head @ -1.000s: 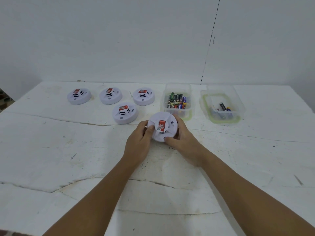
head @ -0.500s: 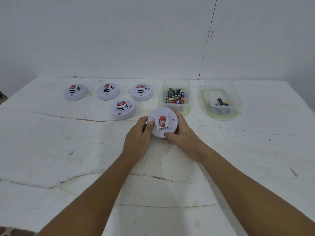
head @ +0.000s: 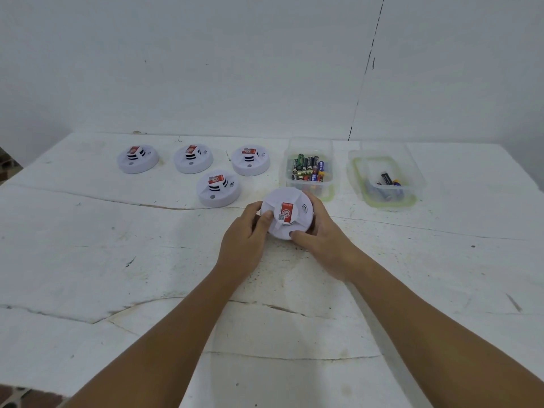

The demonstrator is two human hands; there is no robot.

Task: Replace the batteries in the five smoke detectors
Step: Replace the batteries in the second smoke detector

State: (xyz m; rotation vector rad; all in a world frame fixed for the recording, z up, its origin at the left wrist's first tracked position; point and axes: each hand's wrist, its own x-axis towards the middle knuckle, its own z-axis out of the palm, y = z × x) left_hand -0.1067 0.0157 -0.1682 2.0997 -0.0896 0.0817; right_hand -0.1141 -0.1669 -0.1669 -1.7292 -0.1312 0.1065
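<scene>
A round white smoke detector [head: 290, 201] with a red label on top is held just above the table's middle. My left hand [head: 244, 245] grips its left rim with the thumb on top. My right hand [head: 323, 237] wraps round its right and near rim. Another detector [head: 218, 188] lies just to the left behind it. Three more detectors [head: 137, 159] [head: 193, 158] [head: 250, 160] stand in a row at the back. A clear tub [head: 309, 148] behind the held detector holds several batteries [head: 308, 171].
A second clear tub with a green rim [head: 353, 172] sits at the back right with a few batteries [head: 388, 184] inside. The white table [head: 117, 260] is cracked and ends at a white wall behind. Its left edge drops off at the far left.
The held detector has turned slightly between my hands, its red label now more upright. The camera has tilted a little; the other detectors and tubs have not moved.
</scene>
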